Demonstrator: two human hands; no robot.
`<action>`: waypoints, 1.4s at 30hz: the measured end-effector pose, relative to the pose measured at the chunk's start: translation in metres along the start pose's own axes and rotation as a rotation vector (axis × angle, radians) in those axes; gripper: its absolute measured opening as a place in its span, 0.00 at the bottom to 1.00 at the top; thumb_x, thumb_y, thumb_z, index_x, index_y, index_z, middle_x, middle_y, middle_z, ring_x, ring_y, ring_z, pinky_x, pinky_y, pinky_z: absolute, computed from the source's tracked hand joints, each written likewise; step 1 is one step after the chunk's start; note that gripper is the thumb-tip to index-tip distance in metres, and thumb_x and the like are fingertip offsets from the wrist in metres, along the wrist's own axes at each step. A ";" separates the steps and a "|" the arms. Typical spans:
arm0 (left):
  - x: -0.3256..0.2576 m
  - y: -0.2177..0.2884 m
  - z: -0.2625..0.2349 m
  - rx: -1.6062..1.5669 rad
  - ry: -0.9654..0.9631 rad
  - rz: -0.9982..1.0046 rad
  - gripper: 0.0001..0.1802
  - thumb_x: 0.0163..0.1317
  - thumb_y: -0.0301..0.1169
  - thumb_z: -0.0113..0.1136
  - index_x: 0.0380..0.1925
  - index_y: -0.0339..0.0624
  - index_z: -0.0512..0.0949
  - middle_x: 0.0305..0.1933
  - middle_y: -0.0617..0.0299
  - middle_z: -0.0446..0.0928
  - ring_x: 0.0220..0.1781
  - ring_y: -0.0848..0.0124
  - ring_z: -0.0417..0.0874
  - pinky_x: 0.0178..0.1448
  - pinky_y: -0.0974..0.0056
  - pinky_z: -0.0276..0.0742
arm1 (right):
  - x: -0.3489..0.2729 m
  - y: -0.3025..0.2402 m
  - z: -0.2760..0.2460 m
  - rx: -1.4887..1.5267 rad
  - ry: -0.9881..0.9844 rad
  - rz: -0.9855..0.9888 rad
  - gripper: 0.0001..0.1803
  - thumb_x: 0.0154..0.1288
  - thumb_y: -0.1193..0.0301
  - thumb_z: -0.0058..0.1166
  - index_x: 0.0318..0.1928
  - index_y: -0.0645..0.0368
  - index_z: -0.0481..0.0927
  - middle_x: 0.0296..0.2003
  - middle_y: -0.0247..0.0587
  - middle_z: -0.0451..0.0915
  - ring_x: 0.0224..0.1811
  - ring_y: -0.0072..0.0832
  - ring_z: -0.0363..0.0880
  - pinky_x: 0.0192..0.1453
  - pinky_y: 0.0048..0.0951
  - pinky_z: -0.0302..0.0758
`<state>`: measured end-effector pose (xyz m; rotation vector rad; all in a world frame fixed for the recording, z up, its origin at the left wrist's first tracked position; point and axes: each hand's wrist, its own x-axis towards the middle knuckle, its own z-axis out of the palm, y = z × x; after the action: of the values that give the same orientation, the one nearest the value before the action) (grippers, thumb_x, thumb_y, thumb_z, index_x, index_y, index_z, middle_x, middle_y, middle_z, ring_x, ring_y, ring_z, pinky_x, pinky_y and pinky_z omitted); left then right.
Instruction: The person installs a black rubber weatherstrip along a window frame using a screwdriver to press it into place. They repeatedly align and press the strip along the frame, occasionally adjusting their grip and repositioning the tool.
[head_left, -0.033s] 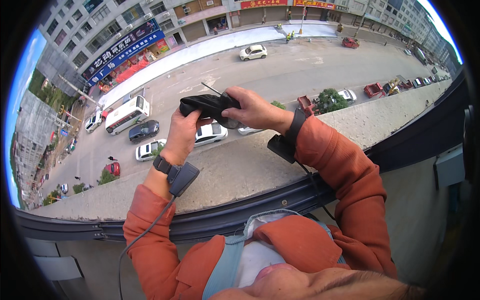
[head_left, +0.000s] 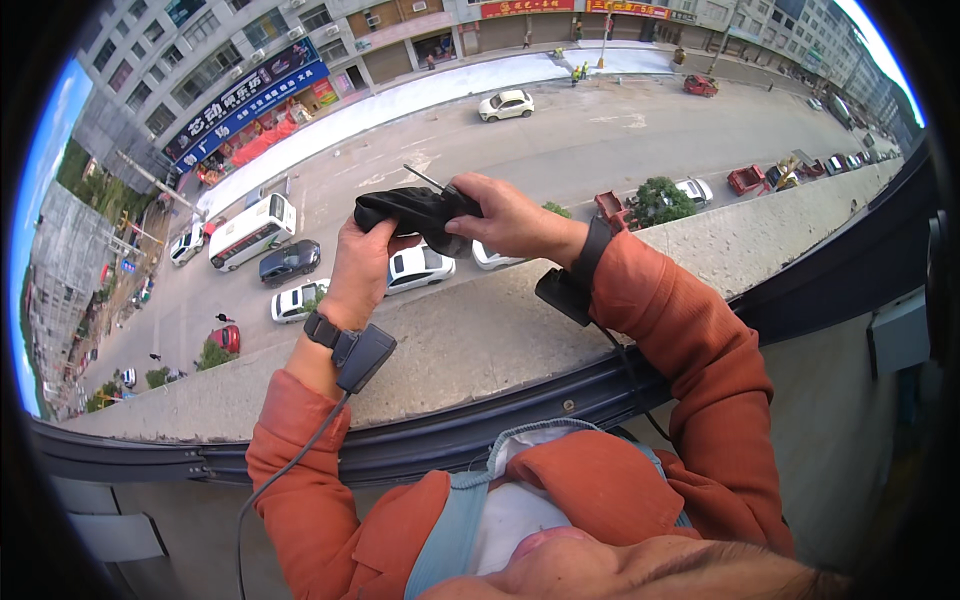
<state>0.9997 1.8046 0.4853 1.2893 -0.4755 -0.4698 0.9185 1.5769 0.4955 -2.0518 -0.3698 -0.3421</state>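
Note:
A crumpled bundle of thin black cloth [head_left: 418, 213] is held up between my two hands, out beyond the concrete ledge and above the street. My left hand [head_left: 362, 262] pinches its left end, thumb on the near side. Closed round its right end is my right hand [head_left: 515, 216], with the thumb pressed on the cloth. A thin metal rod [head_left: 424, 178] sticks out up and to the left beside my right fingers. Where the rod ends inside my grip is hidden. Whether rod and cloth are one piece, such as a folded umbrella, I cannot tell.
Below my forearms runs a rough concrete ledge [head_left: 480, 345], with a dark metal window track [head_left: 500, 412] on its near side. Cables hang from the boxes on both wrists. Far down lie a street with a white bus [head_left: 255, 232], cars, trees and shopfronts.
My left hand and the left end of the black cloth have shifted very slightly left. My right hand has barely moved.

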 end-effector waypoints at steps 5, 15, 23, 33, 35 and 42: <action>0.007 0.004 -0.018 -0.058 0.124 0.101 0.12 0.80 0.27 0.55 0.56 0.39 0.83 0.53 0.59 0.87 0.51 0.67 0.89 0.54 0.58 0.91 | 0.002 0.006 -0.012 -0.070 0.077 0.176 0.11 0.64 0.76 0.66 0.43 0.64 0.76 0.39 0.57 0.82 0.42 0.55 0.82 0.48 0.46 0.78; 0.019 -0.009 -0.030 0.489 0.212 0.313 0.12 0.80 0.24 0.53 0.57 0.40 0.82 0.52 0.62 0.86 0.50 0.73 0.88 0.48 0.67 0.89 | 0.005 0.004 -0.024 -0.380 0.235 -0.035 0.13 0.65 0.74 0.61 0.48 0.65 0.77 0.42 0.64 0.83 0.49 0.63 0.82 0.53 0.54 0.79; 0.007 0.002 -0.015 0.301 0.083 0.145 0.10 0.80 0.24 0.52 0.55 0.43 0.81 0.54 0.64 0.85 0.52 0.76 0.86 0.50 0.68 0.88 | 0.006 0.007 -0.028 -0.251 0.256 0.034 0.10 0.65 0.75 0.56 0.45 0.65 0.77 0.36 0.60 0.84 0.44 0.64 0.83 0.50 0.55 0.80; 0.011 0.000 -0.025 0.413 -0.001 0.117 0.14 0.75 0.20 0.58 0.57 0.43 0.78 0.50 0.68 0.82 0.50 0.77 0.83 0.54 0.69 0.83 | 0.007 0.004 -0.033 -0.240 0.268 0.161 0.09 0.67 0.77 0.56 0.46 0.64 0.74 0.33 0.62 0.83 0.41 0.63 0.84 0.44 0.54 0.80; 0.010 0.001 -0.023 0.320 -0.027 0.109 0.15 0.72 0.19 0.61 0.56 0.41 0.79 0.50 0.69 0.82 0.50 0.78 0.83 0.56 0.69 0.82 | 0.008 0.004 -0.035 -0.189 0.344 0.060 0.10 0.66 0.78 0.57 0.46 0.64 0.74 0.34 0.63 0.83 0.42 0.63 0.84 0.44 0.55 0.80; 0.009 0.003 -0.013 0.470 -0.079 0.004 0.17 0.63 0.19 0.72 0.52 0.36 0.83 0.49 0.66 0.83 0.49 0.78 0.82 0.55 0.68 0.81 | 0.006 0.007 -0.040 -0.313 0.275 0.216 0.10 0.65 0.79 0.58 0.46 0.63 0.75 0.36 0.63 0.83 0.41 0.64 0.84 0.44 0.53 0.80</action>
<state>1.0146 1.8100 0.4859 1.7247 -0.6813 -0.4200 0.9234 1.5393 0.5111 -2.2835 0.0795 -0.5685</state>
